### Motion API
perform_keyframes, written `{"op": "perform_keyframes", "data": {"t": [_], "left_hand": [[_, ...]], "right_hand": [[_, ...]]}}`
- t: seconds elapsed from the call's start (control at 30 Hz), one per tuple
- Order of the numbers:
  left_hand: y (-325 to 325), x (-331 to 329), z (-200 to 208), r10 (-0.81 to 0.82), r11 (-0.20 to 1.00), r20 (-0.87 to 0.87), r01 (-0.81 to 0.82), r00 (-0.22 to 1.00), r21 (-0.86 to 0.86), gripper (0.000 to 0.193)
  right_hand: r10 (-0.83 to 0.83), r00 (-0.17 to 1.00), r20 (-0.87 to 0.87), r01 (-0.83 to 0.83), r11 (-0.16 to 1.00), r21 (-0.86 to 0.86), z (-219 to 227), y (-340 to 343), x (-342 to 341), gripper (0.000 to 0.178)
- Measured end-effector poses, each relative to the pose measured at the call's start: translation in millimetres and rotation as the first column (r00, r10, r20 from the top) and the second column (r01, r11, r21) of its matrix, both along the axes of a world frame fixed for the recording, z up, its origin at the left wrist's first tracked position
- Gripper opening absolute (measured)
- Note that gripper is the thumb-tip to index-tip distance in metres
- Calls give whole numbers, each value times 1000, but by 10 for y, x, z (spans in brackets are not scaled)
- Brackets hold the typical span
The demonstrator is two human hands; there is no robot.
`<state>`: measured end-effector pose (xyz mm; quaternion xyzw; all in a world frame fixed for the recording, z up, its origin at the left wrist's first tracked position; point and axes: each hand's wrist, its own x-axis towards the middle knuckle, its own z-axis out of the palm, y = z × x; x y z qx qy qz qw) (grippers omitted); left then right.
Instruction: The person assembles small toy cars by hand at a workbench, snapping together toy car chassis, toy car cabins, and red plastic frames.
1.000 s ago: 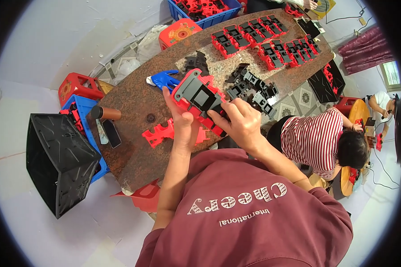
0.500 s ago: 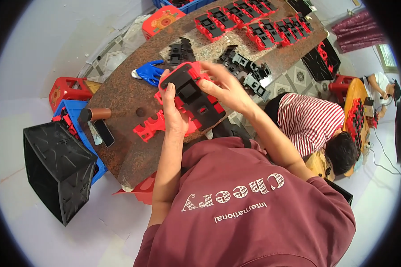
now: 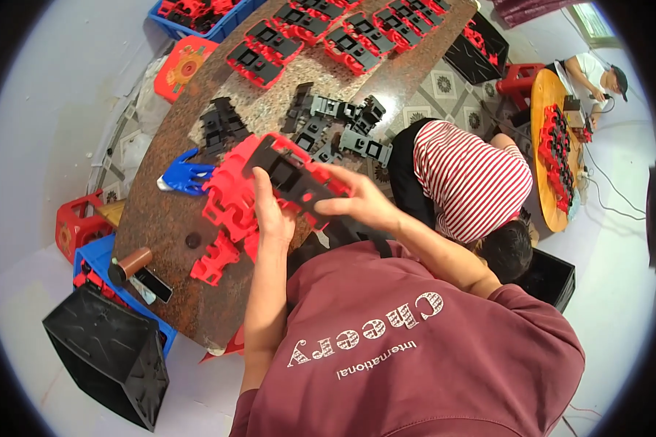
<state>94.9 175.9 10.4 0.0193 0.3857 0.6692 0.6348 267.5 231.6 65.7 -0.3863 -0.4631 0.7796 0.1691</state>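
Observation:
Above the stone table [image 3: 160,255], my left hand [image 3: 275,218] and my right hand [image 3: 361,200] grip a red-and-black plastic housing [image 3: 278,169] from its two sides. Its black face, with a square recess, is turned up and tilted. The left thumb lies along its near edge; the right thumb presses close to its right end. Behind and beside it, red plastic frames [image 3: 215,259] rest on the tabletop. Farther off lie loose black brackets [image 3: 222,125] and grey-black clips [image 3: 366,146]. A blue glove [image 3: 186,175] is left of the housing.
Rows of red-and-black housings [image 3: 266,52] stand at the far end. A brown bottle [image 3: 131,265] and a phone [image 3: 154,285] lie on the left edge, near a black crate [image 3: 109,346] and blue bin [image 3: 95,255]. A person in stripes [image 3: 474,178] bends at right.
My view has swung, so the table's contents sit lower and farther left. The housing is tilted more steeply, and my right hand has shifted from its top edge to its right end.

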Motion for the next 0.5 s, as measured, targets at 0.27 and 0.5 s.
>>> {"op": "perform_keyframes", "data": {"t": [0.27, 0.5], "left_hand": [[1515, 1119, -996, -7, 773, -825, 520, -566, -363, 94], [2071, 1075, -1317, -253, 487, -545, 381, -800, -786, 100]], "right_hand": [[-693, 719, 46, 691, 721, 47, -372, 755, 1673, 60], [-659, 749, 65, 662, 743, -102, -793, 1026, 1921, 53]]}}
